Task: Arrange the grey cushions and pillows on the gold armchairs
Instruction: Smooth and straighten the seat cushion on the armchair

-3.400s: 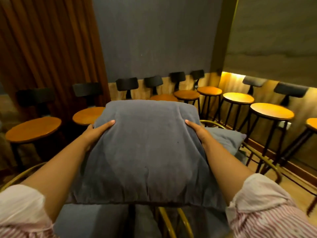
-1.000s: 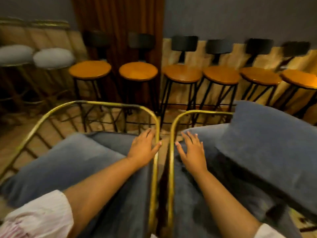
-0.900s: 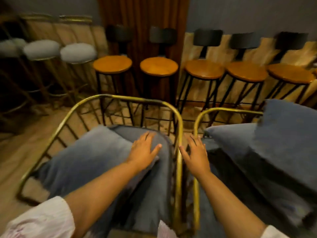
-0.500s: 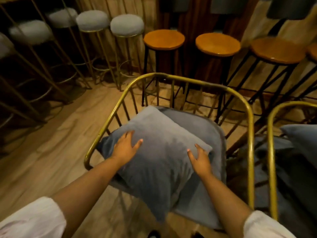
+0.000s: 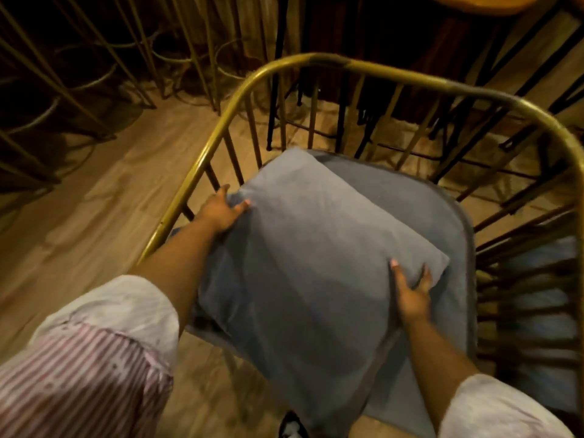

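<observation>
A square grey pillow [image 5: 309,267] lies tilted across the grey seat cushion [image 5: 407,191] of a gold wire armchair [image 5: 347,63]. My left hand [image 5: 221,210] grips the pillow's far left corner, thumb on top. My right hand [image 5: 410,295] holds its right corner, fingers pressed into the fabric. The pillow's near edge hangs past the seat's front. A second gold armchair [image 5: 534,298] with a grey cushion shows through the bars at the right, blurred.
Gold-legged stools [image 5: 94,74] stand on the wooden floor [image 5: 94,216] at the far left. Black-legged stools with an orange seat [image 5: 483,3] crowd right behind the armchair's back. A dark shoe tip [image 5: 292,426] shows at the bottom.
My view has tilted down and closer to the left armchair. Both hands slid from resting on the pillow's face to gripping its two side corners.
</observation>
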`<state>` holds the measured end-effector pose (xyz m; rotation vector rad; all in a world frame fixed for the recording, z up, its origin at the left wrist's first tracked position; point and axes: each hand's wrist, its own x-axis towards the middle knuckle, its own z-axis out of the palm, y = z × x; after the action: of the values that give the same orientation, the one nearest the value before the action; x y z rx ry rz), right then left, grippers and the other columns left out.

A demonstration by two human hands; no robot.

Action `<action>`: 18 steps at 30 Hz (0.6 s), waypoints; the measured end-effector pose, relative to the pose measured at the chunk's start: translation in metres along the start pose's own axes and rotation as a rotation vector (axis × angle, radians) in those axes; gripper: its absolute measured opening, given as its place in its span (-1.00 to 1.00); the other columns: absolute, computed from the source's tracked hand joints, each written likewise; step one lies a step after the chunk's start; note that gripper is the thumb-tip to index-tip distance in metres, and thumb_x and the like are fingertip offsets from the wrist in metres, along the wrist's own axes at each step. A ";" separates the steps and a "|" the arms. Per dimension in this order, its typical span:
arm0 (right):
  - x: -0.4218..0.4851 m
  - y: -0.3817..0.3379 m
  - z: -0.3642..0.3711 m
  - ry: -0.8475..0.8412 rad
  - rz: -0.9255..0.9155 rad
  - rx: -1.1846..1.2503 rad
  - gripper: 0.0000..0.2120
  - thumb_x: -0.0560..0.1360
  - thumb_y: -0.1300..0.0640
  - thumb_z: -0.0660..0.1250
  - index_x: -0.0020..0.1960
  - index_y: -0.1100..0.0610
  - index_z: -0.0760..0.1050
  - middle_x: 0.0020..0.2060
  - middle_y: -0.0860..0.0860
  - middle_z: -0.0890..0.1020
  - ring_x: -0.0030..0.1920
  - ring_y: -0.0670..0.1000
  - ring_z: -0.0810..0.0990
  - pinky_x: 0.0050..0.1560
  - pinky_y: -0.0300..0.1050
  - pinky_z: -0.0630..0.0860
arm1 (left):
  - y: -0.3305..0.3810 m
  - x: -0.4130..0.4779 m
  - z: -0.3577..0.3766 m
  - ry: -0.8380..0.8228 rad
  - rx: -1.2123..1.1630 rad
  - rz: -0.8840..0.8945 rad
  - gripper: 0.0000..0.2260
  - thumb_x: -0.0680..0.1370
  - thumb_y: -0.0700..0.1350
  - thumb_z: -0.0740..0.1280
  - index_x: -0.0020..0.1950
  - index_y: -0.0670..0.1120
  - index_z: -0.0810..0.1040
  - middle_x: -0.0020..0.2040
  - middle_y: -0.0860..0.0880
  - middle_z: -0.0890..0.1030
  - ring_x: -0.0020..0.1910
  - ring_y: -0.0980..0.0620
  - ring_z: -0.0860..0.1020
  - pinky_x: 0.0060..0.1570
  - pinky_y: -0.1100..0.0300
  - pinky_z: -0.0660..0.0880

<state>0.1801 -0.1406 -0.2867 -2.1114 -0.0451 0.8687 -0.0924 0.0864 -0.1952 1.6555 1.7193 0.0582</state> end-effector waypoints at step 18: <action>0.019 -0.046 -0.065 -0.115 -0.131 0.044 0.07 0.18 -0.36 0.47 0.52 -0.28 -0.06 0.54 0.08 0.18 0.46 0.26 0.25 0.41 0.29 0.27 | 0.002 -0.043 0.023 -0.190 -0.432 -0.222 -0.21 0.36 0.18 0.46 0.48 -0.08 0.27 0.30 0.07 0.40 0.35 -0.15 0.42 0.09 0.05 0.38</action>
<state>0.2450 -0.1493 -0.2378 -1.9920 -0.2193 0.9031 -0.0832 0.0384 -0.1915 1.1156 1.5995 0.1508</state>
